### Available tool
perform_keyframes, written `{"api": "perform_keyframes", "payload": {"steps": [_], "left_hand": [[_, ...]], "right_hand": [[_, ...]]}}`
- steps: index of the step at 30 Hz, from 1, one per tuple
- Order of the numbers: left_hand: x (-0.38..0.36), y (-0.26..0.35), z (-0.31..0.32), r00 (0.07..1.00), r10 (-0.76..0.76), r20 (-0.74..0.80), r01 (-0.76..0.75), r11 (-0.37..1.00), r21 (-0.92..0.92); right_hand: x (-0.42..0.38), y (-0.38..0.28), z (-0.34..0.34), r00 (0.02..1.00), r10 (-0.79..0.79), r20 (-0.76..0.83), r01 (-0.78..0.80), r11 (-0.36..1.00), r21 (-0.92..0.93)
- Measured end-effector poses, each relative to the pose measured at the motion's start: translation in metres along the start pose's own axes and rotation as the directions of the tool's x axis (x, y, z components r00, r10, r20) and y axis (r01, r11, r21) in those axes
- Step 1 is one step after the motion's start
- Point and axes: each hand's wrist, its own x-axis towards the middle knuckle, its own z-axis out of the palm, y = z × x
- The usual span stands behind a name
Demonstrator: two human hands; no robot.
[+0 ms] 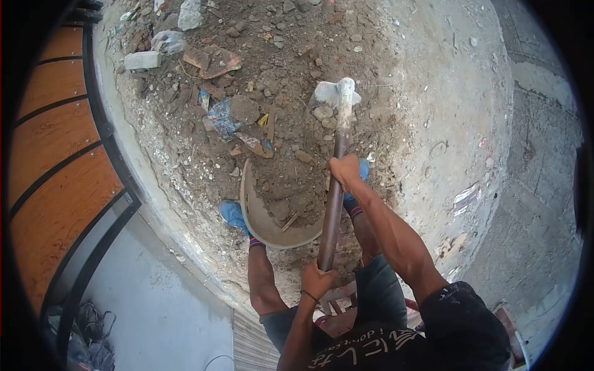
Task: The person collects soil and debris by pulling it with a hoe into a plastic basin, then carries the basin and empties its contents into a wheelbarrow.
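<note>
One hoe (333,216) extends forward through the left hand (318,280), then right hand (346,172).

We are outdoors, on what looks like a small building site: we see loose dirt (278,71), a broken lump of concrete (190,15), scraps of litter (222,119), rough paving (535,167) and wooden panels (55,130) in a black frame (95,102)

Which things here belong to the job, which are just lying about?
Job, most likely:
- hoe, in left hand and right hand
- pan between the feet
- soil in it

Lying about:
- clear plastic
- pale block
- blue wrapper
</note>
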Motion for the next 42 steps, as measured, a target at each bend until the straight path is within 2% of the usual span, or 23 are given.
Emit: {"api": "perform_keyframes", "payload": {"steps": [2,3,4,5,6,7,10,12,15,17,18,19,21,24,25,27,29,31,35,37,39,41,42], "left_hand": [[-0.054,-0.026,-0.007,0.990,-0.140,0.032,0.142,0.989,-0.042],[-0.079,-0.039,-0.008,0.979,-0.199,0.044,0.202,0.976,-0.078],[-0.111,-0.017,-0.019,0.963,-0.260,0.072,0.251,0.961,0.112],[-0.140,-0.019,-0.018,0.964,-0.261,0.052,0.256,0.963,0.087],[-0.169,-0.028,-0.015,0.964,-0.265,0.031,0.262,0.963,0.064],[-0.189,-0.038,-0.014,0.966,-0.259,0.023,0.258,0.964,0.062],[-0.209,-0.054,-0.009,0.971,-0.238,-0.033,0.240,0.964,0.114],[-0.178,-0.047,-0.005,0.973,-0.229,0.021,0.224,0.965,0.138],[-0.083,0.007,-0.009,0.994,0.105,0.035,-0.110,0.966,0.235],[-0.001,0.043,-0.008,0.941,0.338,-0.030,-0.327,0.927,0.182],[0.033,0.076,-0.015,0.940,0.339,-0.035,-0.324,0.921,0.216],[0.067,0.101,-0.026,0.921,0.389,-0.015,-0.382,0.912,0.150],[0.105,0.130,-0.043,0.915,0.397,-0.063,-0.378,0.903,0.206],[0.109,0.095,-0.051,0.937,0.322,-0.134,-0.301,0.941,0.157],[0.091,0.049,-0.044,0.942,0.277,-0.191,-0.247,0.955,0.167],[0.067,-0.021,-0.064,0.975,0.172,-0.138,-0.174,0.985,-0.003],[0.028,-0.015,-0.048,0.990,0.092,-0.110,-0.094,0.996,-0.012],[-0.013,-0.005,-0.007,0.991,0.031,-0.132,-0.033,0.999,-0.019],[-0.057,-0.031,0.012,0.987,-0.039,-0.154,0.050,0.996,0.067],[-0.108,-0.023,0.009,0.972,-0.221,-0.075,0.220,0.975,-0.017],[-0.165,-0.083,0.035,0.970,-0.239,0.034,0.239,0.971,-0.001],[-0.214,-0.162,0.068,0.949,-0.290,0.122,0.284,0.956,0.070],[-0.221,-0.158,0.072,0.934,-0.321,0.160,0.308,0.946,0.100]], "right_hand": [[-0.051,0.019,0.014,0.999,-0.035,0.041,0.039,0.994,-0.104],[-0.060,0.063,0.024,0.997,-0.073,0.037,0.078,0.988,-0.131],[-0.107,0.063,0.017,0.994,-0.110,-0.028,0.099,0.964,-0.247],[-0.144,0.061,0.008,0.993,0.088,0.081,-0.072,0.981,-0.179],[-0.180,0.067,-0.003,0.978,0.149,0.143,-0.133,0.984,-0.115],[-0.202,0.069,-0.007,0.958,0.192,0.212,-0.186,0.981,-0.050],[-0.216,0.075,-0.016,0.956,0.217,0.197,-0.243,0.962,0.120],[-0.189,0.052,-0.031,0.985,0.020,0.174,-0.065,0.966,0.252],[-0.128,-0.024,-0.069,0.999,-0.046,0.027,0.035,0.949,0.313],[-0.063,-0.073,-0.091,0.982,-0.186,-0.016,0.175,0.886,0.429],[-0.038,-0.106,-0.095,0.970,-0.211,-0.121,0.243,0.860,0.450],[-0.016,-0.138,-0.098,0.962,-0.236,-0.140,0.274,0.860,0.431],[0.043,-0.173,-0.084,0.965,-0.212,-0.153,0.255,0.891,0.376],[0.054,-0.146,-0.016,0.995,-0.105,0.003,0.100,0.954,0.282],[0.060,-0.098,0.027,0.992,-0.123,0.018,0.121,0.988,0.095],[0.056,-0.026,0.089,0.954,-0.253,-0.162,0.259,0.966,0.012],[-0.007,-0.042,0.052,0.952,-0.250,-0.180,0.259,0.965,0.029],[-0.030,-0.051,0.016,0.983,-0.051,0.175,0.075,0.988,-0.134],[-0.064,-0.001,0.012,0.989,-0.031,0.141,0.026,0.999,0.041],[-0.102,0.043,0.007,0.983,0.046,0.179,-0.061,0.995,0.077],[-0.152,0.088,-0.007,0.963,-0.008,0.271,0.002,1.000,0.020],[-0.210,0.078,-0.023,0.939,0.176,0.295,-0.167,0.984,-0.057],[-0.212,0.082,-0.029,0.939,0.183,0.290,-0.173,0.983,-0.062]]}}
